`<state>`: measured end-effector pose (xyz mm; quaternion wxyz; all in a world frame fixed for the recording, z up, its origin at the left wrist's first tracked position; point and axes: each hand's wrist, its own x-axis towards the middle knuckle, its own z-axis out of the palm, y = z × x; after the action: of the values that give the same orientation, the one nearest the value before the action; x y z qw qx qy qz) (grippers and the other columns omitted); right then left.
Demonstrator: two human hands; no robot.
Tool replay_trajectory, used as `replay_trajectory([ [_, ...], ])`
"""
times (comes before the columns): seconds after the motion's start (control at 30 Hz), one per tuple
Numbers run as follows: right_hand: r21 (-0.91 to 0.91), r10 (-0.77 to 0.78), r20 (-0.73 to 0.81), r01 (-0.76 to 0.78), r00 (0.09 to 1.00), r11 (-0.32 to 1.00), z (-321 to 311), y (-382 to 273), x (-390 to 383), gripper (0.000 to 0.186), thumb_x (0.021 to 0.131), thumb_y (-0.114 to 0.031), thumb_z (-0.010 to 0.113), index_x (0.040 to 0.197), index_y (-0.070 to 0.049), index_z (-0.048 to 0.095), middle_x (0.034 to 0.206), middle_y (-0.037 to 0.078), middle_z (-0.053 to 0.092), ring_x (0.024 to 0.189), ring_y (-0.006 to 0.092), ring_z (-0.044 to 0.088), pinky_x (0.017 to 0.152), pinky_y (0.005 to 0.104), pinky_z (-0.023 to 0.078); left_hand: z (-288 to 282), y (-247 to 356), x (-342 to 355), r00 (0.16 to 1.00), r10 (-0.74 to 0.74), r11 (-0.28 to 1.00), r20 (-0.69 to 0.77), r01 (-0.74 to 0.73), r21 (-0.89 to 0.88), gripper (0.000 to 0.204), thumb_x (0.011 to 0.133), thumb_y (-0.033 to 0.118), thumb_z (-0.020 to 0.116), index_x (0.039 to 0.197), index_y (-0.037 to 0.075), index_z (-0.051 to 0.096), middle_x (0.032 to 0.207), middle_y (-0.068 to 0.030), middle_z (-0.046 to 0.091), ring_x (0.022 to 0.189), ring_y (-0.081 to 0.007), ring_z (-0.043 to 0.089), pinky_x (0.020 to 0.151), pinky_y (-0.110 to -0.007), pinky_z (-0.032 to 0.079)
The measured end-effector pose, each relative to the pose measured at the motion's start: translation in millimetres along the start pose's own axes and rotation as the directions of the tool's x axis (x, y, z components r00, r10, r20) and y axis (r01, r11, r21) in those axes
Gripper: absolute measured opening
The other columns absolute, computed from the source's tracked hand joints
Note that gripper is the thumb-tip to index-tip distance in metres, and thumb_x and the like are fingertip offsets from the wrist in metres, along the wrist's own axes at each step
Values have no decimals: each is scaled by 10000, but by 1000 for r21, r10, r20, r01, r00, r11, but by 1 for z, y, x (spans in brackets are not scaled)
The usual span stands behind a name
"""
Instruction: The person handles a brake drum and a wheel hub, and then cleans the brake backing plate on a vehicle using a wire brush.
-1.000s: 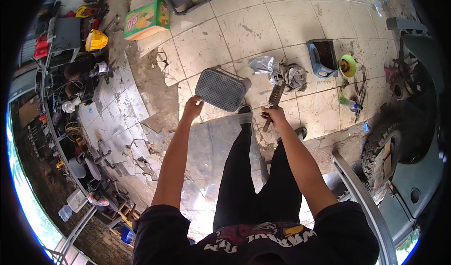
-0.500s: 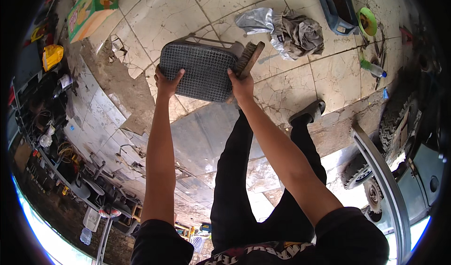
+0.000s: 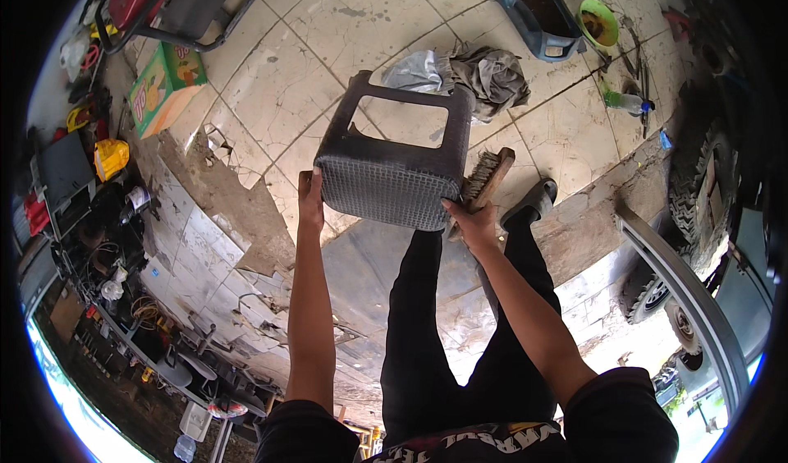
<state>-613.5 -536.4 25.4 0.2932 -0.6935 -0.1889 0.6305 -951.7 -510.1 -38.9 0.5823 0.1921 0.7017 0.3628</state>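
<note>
A dark plastic stool (image 3: 386,190) with a grid-textured seat is tilted in front of me, so its seat edge faces me and its open-framed side shows above. My left hand (image 3: 310,202) grips the left edge of the seat, thumb along the side. At the right corner, my right hand (image 3: 474,225) holds the stool with its thumb on the seat. That same hand also keeps a wooden-backed scrub brush (image 3: 491,180) in its fingers, bristles toward the stool. The undersides of both grips are hidden.
Beyond the stool, a crumpled grey cloth (image 3: 492,77) lies on the cracked tiles. Farther right are a cut-open dark container (image 3: 538,20), a green bowl (image 3: 597,24) and a plastic bottle (image 3: 625,102). A green-and-orange carton (image 3: 168,85) stands left, near broken flooring.
The stool has tipped from seat facing up to its open side showing, and sits lower in view. Both hands have kept their hold, the brush still in the right. The view has shifted.
</note>
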Motion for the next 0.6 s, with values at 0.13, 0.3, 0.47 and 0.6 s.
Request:
replay_trajectory([
  [0.13,18,-30,-104,32,994,999,-64,-13,-21,293,756,-172,803,775,-16,556,658,-20,559,570,65,481,511,250,407,77,16,-13,985,9,999,175,-1,-48,525,901,468,588,1189,41,482,1142,-56,539,1070,-158,485,928,-334,389],
  [0.3,77,-269,-253,296,929,952,-157,-14,-16,280,765,-166,793,853,4,590,732,-3,597,619,87,512,564,263,438,188,52,-43,940,32,990,340,-76,116,620,828,347,720,1267,-10,469,1137,-78,563,1014,-159,529,908,-290,409],
  [0.47,147,-185,-305,238,934,960,-271,-17,-10,311,779,-224,778,864,17,601,724,0,590,648,109,515,603,282,442,310,60,-77,899,7,997,438,-42,71,621,796,181,763,1296,-15,451,1136,-76,576,1016,-154,554,906,-284,437],
  [0.6,142,-178,-408,255,895,957,-348,-11,1,294,786,-248,767,754,-9,599,693,-15,556,631,104,479,576,288,420,413,58,-96,858,-19,996,513,-30,86,597,821,230,745,1303,7,473,1129,-45,587,987,-116,552,849,-246,435],
])
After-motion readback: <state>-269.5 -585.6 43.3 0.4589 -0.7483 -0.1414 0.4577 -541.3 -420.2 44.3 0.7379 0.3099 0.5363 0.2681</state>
